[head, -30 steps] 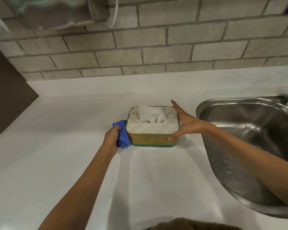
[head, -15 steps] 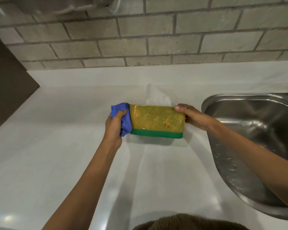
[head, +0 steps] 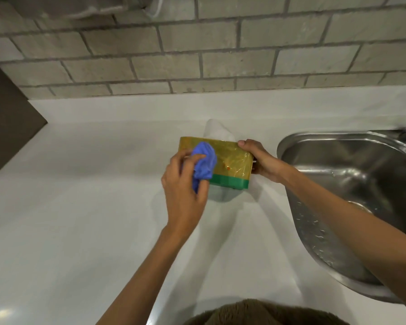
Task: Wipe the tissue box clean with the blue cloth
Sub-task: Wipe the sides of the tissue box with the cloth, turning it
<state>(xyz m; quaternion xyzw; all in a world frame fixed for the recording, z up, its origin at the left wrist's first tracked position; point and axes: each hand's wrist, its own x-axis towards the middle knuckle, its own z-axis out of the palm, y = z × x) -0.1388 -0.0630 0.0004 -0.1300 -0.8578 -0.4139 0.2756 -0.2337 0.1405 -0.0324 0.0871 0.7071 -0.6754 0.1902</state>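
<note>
Wiping step in hand. The tissue box (head: 223,164) is tilted up on the white desk (head: 80,207), its yellow side facing the camera. The right hand (head: 261,161) closes its grip on the box's far end — thumb on the top edge. The left hand (head: 185,186) bunches the blue cloth (head: 203,165) tight against the side's opposite end. Orange specks lie between the two grips — the next stroke likely calls for sweeping the cloth toward the right-hand grip.

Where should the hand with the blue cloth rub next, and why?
Probably sideways toward the right. The left hand presses the crumpled blue cloth on the left part of the yellow-and-green tissue box, and small orange spots remain just beside it. The right hand steadies the box.
</note>
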